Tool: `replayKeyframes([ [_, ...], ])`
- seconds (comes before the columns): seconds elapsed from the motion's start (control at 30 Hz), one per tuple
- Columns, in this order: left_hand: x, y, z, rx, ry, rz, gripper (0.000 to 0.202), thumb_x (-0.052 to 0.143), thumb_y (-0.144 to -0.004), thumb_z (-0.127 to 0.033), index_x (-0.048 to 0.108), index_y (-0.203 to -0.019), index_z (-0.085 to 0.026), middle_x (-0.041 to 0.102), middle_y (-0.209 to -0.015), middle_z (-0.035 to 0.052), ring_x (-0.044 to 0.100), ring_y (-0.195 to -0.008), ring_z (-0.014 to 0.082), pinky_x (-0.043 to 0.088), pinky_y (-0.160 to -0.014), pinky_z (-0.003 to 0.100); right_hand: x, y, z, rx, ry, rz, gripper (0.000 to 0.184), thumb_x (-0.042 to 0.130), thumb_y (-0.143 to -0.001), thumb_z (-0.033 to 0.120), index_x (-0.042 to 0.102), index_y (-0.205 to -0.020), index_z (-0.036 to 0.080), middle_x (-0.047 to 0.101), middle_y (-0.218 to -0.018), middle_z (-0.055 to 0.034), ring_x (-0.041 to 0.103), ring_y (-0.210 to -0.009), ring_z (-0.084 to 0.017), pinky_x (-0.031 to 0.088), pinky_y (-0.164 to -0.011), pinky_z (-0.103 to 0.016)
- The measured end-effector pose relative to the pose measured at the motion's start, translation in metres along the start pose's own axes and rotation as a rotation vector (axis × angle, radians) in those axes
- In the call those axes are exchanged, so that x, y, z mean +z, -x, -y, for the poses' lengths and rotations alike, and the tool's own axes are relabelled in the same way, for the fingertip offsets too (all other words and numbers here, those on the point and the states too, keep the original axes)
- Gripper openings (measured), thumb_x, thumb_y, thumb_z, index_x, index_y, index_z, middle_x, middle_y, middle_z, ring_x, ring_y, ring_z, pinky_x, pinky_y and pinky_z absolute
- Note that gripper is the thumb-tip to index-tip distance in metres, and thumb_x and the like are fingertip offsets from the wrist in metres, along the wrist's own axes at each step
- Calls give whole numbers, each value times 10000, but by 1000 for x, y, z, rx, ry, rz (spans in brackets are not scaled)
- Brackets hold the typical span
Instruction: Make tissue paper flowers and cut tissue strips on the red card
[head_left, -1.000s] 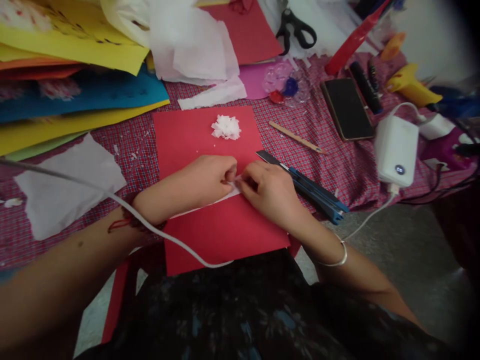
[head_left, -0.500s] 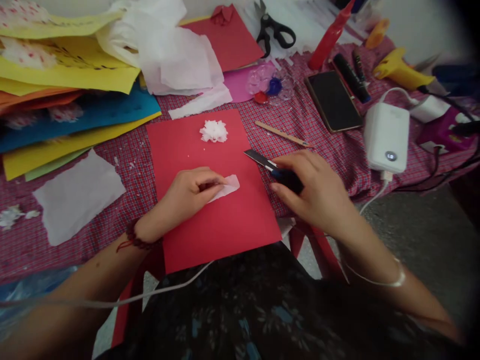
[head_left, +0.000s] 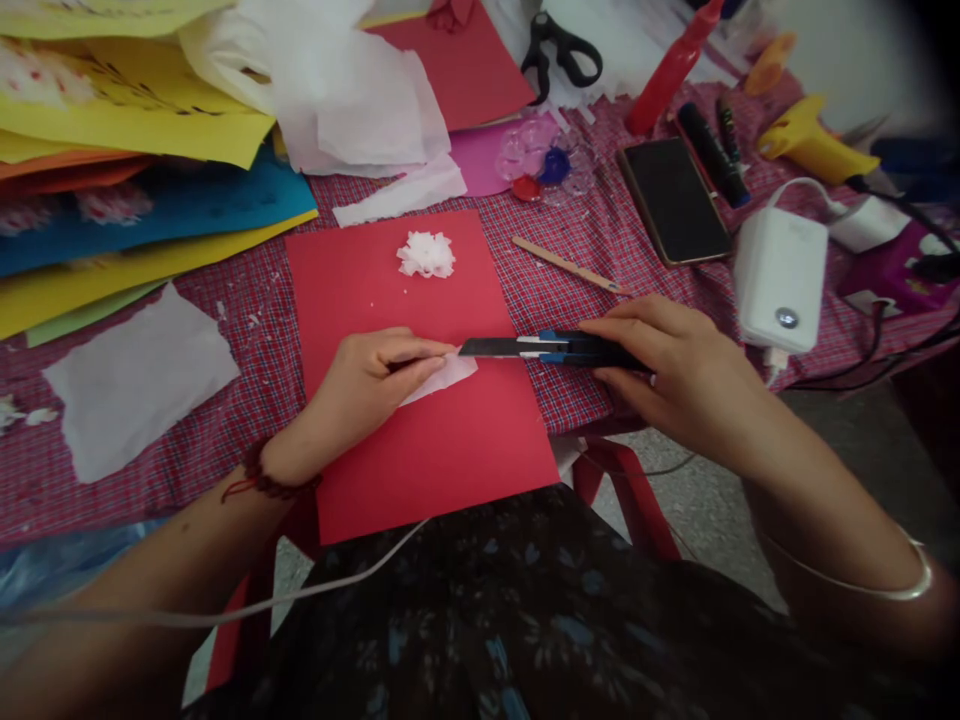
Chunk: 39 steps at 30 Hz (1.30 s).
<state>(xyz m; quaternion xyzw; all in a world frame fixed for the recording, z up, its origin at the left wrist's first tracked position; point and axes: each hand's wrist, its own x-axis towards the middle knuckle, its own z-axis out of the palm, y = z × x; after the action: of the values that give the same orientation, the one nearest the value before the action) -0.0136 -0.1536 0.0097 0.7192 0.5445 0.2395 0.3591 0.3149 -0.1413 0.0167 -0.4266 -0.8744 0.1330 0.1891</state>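
White tuft point(head_left: 426, 255) looks done; my left grip point(head_left: 367, 385) pinches a seemingly unfinished strip point(head_left: 447, 379), my right grip point(head_left: 686, 375) a cutter point(head_left: 559, 347)

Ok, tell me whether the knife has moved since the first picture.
Yes, the knife went left: its tip, first at the right edge of the red sheet, is now well over it; the right hand holds the knife.

Dim, flat light | slight overall blur | stretched edges | upper-right corner black
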Motion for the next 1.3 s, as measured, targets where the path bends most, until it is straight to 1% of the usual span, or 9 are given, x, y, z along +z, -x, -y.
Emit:
replayKeyframes([
  [0.23, 0, -2, -3, 19, -7, 22, 225, 606, -948, -331, 821, -982, -274, 779, -891, 17, 665, -770, 168, 497, -689, 288, -1, -15, -4, -21, 10, 57, 423, 631, -897, 181, 678, -1294, 321, 690, -1224, -105, 648, -1170, -365, 500, -963, -578],
  [0.4, 0, -3, -5, 3, -36, 42, 233, 602, -930, -348, 820, -945, -265, 768, -864, 16, 636, -710, 160, 477, -644, 282, 5, -30, -9, -31, 35, 94, 404, 660, -866, 183, 708, -1226, 361, 715, -1184, -70, 653, -1089, -342, 471, -924, -541],
  [0.8, 0, -12, -7, -94, 76, 77, 220, 613, -887, -325, 790, -854, -197, 774, -851, 35, 664, -755, 170, 451, -636, 261, 14, -43, -9, -73, -35, 147, 393, 683, -844, 156, 726, -1184, 348, 729, -1168, -51, 650, -1150, -323, 459, -956, -502],
  [0.87, 1, -12, -7, -123, 47, 86, 235, 611, -891, -337, 786, -933, -186, 749, -808, 34, 632, -690, 156, 417, -593, 259, 15, -42, -9, -79, -35, 167, 403, 673, -848, 152, 719, -1195, 352, 726, -1171, -50, 644, -1161, -318, 457, -979, -507],
  [1.0, -3, -8, -8, -114, -43, 52, 381, 612, -900, -315, 710, -1233, -161, 685, -784, 12, 551, -582, 121, 372, -526, 245, 16, -40, -8, -80, -57, 197, 419, 643, -871, 153, 708, -1232, 354, 719, -1163, -57, 641, -1157, -312, 455, -1003, -515],
  [1.07, -7, -10, -11, -29, -174, 25, 369, 591, -923, -304, 691, -1241, -147, 698, -855, 34, 603, -660, 143, 441, -598, 257, 16, -39, -8, -86, -62, 190, 411, 635, -879, 156, 710, -1238, 343, 717, -1164, -64, 641, -1157, -312, 455, -1009, -513],
  [1.17, -8, -22, -17, 176, -477, 29, 346, 505, -1008, -337, 704, -1180, -112, 718, -1065, 112, 676, -987, 245, 521, -907, 369, 16, -38, -8, -99, -52, 167, 387, 624, -892, 164, 713, -1234, 321, 717, -1160, -71, 645, -1146, -311, 457, -1012, -511],
  [1.23, -4, -34, -19, 295, -596, 48, 384, 478, -1041, -368, 690, -1239, -117, 685, -1260, 150, 618, -1225, 320, 455, -1093, 474, 16, -38, -7, -105, -31, 172, 368, 603, -913, 174, 708, -1241, 303, 714, -1168, -80, 645, -1150, -314, 464, -1003, -512],
  [1.3, 2, -48, -16, 365, -635, 65, 419, 509, -1043, -386, 629, -1378, -164, 601, -1460, 151, 511, -1401, 362, 350, -1205, 560, 15, -39, -7, -116, -7, 189, 354, 582, -936, 182, 699, -1253, 286, 708, -1182, -93, 643, -1161, -320, 472, -990, -516],
])
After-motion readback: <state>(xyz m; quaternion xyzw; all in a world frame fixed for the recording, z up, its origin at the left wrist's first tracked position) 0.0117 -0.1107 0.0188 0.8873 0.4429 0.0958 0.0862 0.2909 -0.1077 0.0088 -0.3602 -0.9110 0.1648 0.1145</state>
